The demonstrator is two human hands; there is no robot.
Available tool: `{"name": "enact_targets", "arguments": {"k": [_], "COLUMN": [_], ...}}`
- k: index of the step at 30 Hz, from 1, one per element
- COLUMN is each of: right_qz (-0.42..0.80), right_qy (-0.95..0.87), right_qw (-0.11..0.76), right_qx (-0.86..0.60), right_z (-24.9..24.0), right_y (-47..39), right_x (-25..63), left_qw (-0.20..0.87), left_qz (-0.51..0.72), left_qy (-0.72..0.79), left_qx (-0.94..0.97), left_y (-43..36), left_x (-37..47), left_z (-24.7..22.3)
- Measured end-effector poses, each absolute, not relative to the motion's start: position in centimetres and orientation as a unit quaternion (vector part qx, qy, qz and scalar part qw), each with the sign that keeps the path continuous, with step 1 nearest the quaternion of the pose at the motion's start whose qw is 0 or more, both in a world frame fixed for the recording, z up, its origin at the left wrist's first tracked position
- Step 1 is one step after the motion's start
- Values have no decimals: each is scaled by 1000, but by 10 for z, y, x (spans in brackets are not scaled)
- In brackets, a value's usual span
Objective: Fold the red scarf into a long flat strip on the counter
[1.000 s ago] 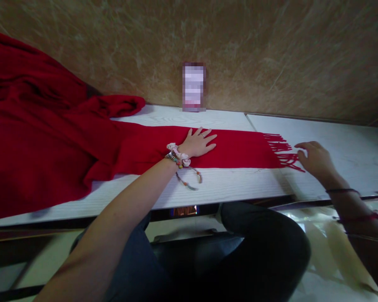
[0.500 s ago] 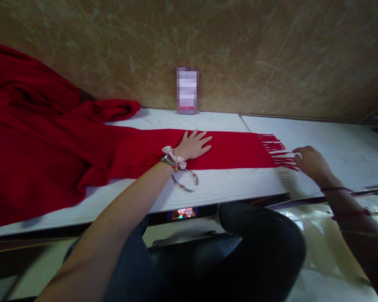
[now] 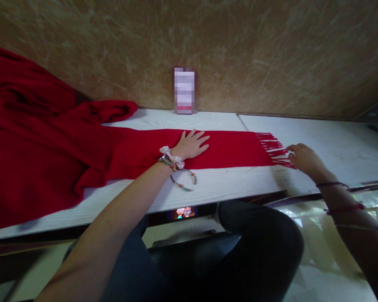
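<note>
Red scarf (image 3: pixel 236 149) lies flat on a white table (image 3: pixel 330 130), directly under a person's left hand (image 3: pixel 190 146), which rests palm down, fingers spread and grasping nothing; the scarf's fringe (image 3: pixel 266 144) reaches out to the right hand (image 3: pixel 305 158), whose thumb and forefinger are bent together at the ends of the strands; whether they are pinching one cannot be told. To the left of the left hand, the flat stretch runs into a heap of red cloth (image 3: pixel 34 147), rumpled and deeply folded; a pale scrunchie (image 3: pixel 178 161) and beaded bracelets (image 3: pixel 169 160) circle the wrist just behind that hand; dark bands (image 3: pixel 330 183) ring the right wrist. Beyond the left hand, a blurred-out upright object (image 3: pixel 184 92) stands against a brown marbled wall (image 3: pixel 271 54); nearer the body than both hands, a small lit screen (image 3: pixel 184 212) shows below the table's edge, above dark-clad legs (image 3: pixel 261 243).
</note>
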State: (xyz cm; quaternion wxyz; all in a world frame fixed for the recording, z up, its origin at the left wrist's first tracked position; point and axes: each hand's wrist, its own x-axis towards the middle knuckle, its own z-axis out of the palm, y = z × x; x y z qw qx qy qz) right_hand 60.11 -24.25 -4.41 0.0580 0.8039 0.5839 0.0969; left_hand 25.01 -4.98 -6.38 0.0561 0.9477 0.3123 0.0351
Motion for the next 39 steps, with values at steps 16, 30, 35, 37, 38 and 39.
{"name": "enact_targets", "arguments": {"k": [16, 30, 35, 37, 38, 39], "right_qz": [93, 111, 130, 161, 178, 189], "right_qy": [459, 593, 518, 490, 486, 496], "right_qw": [81, -131, -143, -162, -177, -193], "right_qx": [880, 787, 833, 841, 837, 825], "right_z": [-53, -85, -81, -78, -77, -76], "right_y": [-233, -174, -185, -187, -187, -186], "right_x": [614, 573, 589, 587, 584, 580], "left_qw": [55, 62, 57, 59, 60, 60], "left_qz": [28, 26, 31, 30, 30, 30], "left_qy": [324, 325, 324, 323, 323, 322], "left_qx": [944, 943, 944, 944, 944, 944], "left_y": [-50, -50, -53, -54, -54, -54], "left_x": [251, 251, 251, 251, 251, 251], "left_z": [-65, -66, -63, -62, -62, -62]}}
